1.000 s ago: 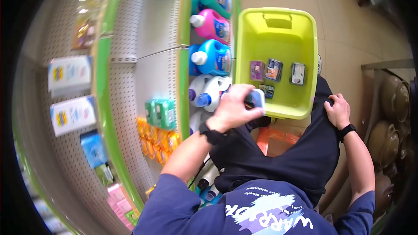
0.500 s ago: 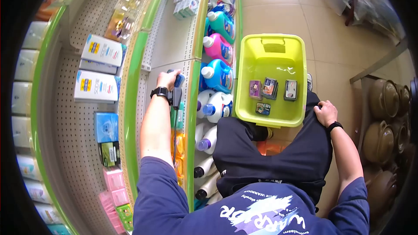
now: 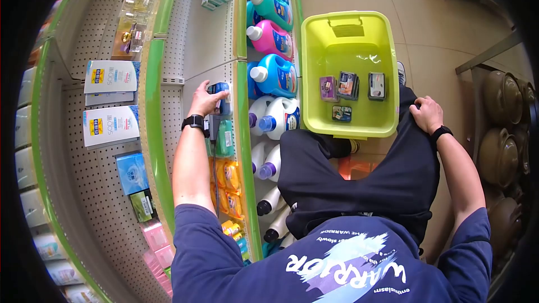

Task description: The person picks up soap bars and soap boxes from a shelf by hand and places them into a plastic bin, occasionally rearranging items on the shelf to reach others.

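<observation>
My left hand (image 3: 206, 101), with a black band on its wrist, is on the lower shelf at the left. Its thumb and fingers are closed around a small dark blue packet (image 3: 220, 99), which lies near the shelf's front edge. Beside that wrist, a green packet (image 3: 225, 138) lies on the shelf. My right hand (image 3: 427, 114) rests on my right knee with nothing in it, its fingers loosely bent over the black trousers. Between my legs and the shelf stands a yellow-green tub (image 3: 387, 120). Inside are a purple packet (image 3: 328, 88), several dark packets (image 3: 348, 86) and a grey-and-white one (image 3: 377, 86).
Detergent bottles (image 3: 276, 78) line the bottom level beside the tub. Orange packs (image 3: 227, 175) lie nearer me on the shelf (image 3: 210, 67). White boxes (image 3: 111, 124) stand on the upper shelf. Brown pots (image 3: 498, 157) fill a rack at the right.
My view has shifted, so shelf and tub sit higher and further left. My left hand has turned and its fingers have spread a little, showing more of the dark blue packet. My right hand stays on the knee.
</observation>
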Available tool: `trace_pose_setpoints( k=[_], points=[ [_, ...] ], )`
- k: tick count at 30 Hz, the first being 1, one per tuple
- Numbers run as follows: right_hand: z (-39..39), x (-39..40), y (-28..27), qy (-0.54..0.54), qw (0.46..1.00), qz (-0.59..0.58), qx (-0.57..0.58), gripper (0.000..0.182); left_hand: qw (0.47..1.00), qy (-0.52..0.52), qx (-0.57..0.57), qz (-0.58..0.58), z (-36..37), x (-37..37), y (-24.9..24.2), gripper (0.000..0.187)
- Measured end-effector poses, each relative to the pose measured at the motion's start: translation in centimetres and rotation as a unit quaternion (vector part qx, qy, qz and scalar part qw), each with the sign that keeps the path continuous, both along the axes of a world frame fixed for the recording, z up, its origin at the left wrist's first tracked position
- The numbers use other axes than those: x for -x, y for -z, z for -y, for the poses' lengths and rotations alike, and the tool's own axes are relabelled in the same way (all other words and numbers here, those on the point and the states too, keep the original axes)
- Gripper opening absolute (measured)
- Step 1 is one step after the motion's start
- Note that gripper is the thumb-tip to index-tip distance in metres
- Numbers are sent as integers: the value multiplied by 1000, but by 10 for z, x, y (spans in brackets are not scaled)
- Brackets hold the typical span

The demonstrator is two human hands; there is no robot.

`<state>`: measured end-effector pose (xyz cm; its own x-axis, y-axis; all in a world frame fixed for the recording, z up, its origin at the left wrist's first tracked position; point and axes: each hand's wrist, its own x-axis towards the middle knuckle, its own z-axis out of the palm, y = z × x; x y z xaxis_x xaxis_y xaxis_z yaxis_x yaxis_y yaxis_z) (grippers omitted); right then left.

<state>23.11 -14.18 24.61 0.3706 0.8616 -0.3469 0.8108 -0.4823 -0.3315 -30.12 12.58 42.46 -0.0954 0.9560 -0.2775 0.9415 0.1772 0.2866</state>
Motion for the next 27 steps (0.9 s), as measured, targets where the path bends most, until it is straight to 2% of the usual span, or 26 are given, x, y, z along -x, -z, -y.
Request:
trace_pose_setpoints(
  k=[1,3,7,13,23,25,27],
  points=[
    [0,0,0,0,1000,1,2,40,1000,0,2,1,-4,8,8,95],
    [1,0,1,4,1000,0,-2,40,995,46,-53,-67,-11,18,18,88],
    [2,1,0,1,1000,3,-8,40,1000,4,-7,-8,6,1,0,84],
    [1,3,-3,-1,1000,6,3,40,999,-14,7,49,12,10,3,86],
    [4,-1,2,3,1000,1,-4,40,999,-8,11,46,4,16,10,87],
    [4,-2,2,5,1000,-2,-8,40,1000,15,-4,16,1,20,13,86],
    [5,-3,3,1,1000,-3,-17,39,999,-6,6,34,3,19,15,84]
  ],
)
